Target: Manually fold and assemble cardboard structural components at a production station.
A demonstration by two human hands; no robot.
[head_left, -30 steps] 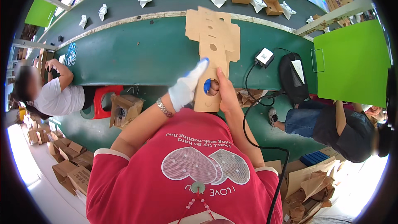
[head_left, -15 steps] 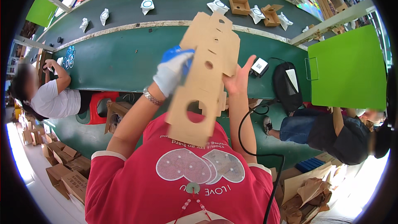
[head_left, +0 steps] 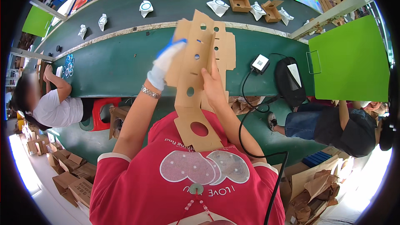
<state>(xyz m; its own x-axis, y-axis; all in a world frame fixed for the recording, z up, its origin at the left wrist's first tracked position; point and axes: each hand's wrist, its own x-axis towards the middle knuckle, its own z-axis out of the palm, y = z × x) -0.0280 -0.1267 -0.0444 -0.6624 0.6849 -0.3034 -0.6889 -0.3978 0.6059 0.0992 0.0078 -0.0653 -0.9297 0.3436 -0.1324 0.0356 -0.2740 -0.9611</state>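
A brown die-cut cardboard box blank [head_left: 183, 66] stands over the near edge of the green table, in front of my chest. Round holes and slots run along it, and one larger round hole shows in its lowest panel. The blank is bent along a lengthwise crease, and its bottom panel is angled toward my shirt. My left hand [head_left: 163, 63], in a white glove with blue fingertips, grips its left edge. Bare, my right hand [head_left: 214, 86] pinches the creased middle, thumb on the near side; some fingers are hidden behind the cardboard.
On the dark belt [head_left: 179, 4] beyond lie several white bags and two open cardboard boxes [head_left: 240, 1]. A white-topped device [head_left: 260, 63] with a black cable and a black bag [head_left: 288, 79] sit right. Co-workers occupy both sides, near a green panel [head_left: 348, 60] and a red stool [head_left: 100, 114].
The blank has become more upright and is now bent along its length. My right hand has shifted left, from an open palm at its right edge to a pinch on the crease.
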